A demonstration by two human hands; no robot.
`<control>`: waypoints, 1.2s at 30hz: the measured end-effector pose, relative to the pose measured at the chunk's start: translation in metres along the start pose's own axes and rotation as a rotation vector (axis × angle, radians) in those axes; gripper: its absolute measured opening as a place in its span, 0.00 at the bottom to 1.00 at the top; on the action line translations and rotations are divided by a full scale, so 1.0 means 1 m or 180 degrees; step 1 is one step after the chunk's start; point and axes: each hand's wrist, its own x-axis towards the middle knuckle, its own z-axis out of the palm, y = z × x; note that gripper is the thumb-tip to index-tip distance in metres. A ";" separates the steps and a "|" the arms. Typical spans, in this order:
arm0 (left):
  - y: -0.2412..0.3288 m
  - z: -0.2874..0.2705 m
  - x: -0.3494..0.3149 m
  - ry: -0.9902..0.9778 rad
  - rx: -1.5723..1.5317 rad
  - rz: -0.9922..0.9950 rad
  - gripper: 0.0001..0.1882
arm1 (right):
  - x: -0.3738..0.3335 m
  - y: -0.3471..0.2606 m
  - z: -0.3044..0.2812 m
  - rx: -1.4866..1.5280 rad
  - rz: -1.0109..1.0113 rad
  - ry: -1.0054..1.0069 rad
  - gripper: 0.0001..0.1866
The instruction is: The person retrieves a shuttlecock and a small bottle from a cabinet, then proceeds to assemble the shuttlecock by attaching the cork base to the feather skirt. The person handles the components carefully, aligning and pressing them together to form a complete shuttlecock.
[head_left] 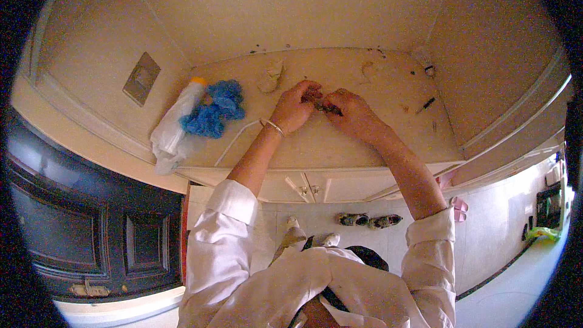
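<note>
Over the middle of a pale cabinet shelf (364,140), my two hands meet at a small dark, elongated thing (331,109), whose kind is too blurred to tell. My left hand (294,107), with a thin bangle at its wrist, curls its fingers at the left end of it. Closed round the other end is my right hand (353,115). Just beyond the left hand lies a crumpled beige scrap (271,77). A bent white strip (234,143) rests beside the left wrist.
Left on the shelf are crumpled blue plastic (212,112) and a white plastic bag (176,124) with an orange cap (198,81). A shuttlecock (424,64) and a short dark stick (426,105) lie right. Dark shoes (369,221) and pink slippers (460,209) are on the floor.
</note>
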 end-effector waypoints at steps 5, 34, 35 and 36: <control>0.025 -0.004 -0.006 0.0275 0.0244 0.0025 0.12 | -0.002 0.002 0.002 0.0259 0.0184 0.0231 0.11; -0.005 -0.007 0.005 -0.0044 -0.0552 0.0014 0.12 | 0.005 -0.001 0.008 0.0023 0.0036 0.0187 0.13; -0.005 -0.007 0.004 -0.0054 -0.0716 -0.0020 0.12 | 0.005 -0.002 0.008 0.0044 0.0046 0.0207 0.13; -0.006 -0.007 0.004 -0.0063 -0.0880 -0.0053 0.12 | 0.004 -0.003 0.009 0.0066 0.0056 0.0228 0.13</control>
